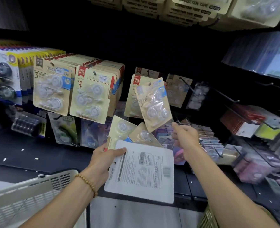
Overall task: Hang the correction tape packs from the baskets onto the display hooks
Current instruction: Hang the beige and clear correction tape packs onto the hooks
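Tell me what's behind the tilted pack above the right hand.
Behind the tilted pack hangs another correction tape pack with a red label, partly visible. Its right part and hook are covered.

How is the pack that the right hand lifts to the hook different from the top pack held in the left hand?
The lifted pack shows its beige front with clear blisters; the top pack in the left hand shows its white printed back. The lifted pack is tilted, near the hooks, at the right hand fingertips; the top pack lies on a fanned bundle, thumb across its corner. Both are flat carded packs.
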Tool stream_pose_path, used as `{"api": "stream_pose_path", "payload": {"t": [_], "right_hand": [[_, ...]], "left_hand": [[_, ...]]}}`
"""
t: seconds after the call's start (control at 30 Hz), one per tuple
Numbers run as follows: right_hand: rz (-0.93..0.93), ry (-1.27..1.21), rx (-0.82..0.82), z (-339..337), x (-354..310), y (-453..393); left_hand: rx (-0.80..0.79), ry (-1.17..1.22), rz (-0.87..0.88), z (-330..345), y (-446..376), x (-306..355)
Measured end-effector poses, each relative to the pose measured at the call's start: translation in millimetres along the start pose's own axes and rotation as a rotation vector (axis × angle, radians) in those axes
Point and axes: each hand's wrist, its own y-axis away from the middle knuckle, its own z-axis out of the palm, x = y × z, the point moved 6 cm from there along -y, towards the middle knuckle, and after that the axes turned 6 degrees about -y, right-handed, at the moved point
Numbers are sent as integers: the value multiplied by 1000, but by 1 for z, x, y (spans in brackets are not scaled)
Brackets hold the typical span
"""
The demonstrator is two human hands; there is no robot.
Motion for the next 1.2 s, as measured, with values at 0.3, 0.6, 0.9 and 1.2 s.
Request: {"api": "stream_pose_path", "payload": {"t": [0.3,0.6,0.9,1.2], "right_hand": [[322,35,-494,-21,62,99],[299,-37,-579,-33,65,100],[269,3,-671,-21,63,106],[256,78,-649,-42,50,92]], "left_hand": [[-18,85,-139,19,9,-27],[-223,93,-136,15,42,-36],[-237,96,-213,10,52,-42],[-252,87,-147,11,41,-38]]}}
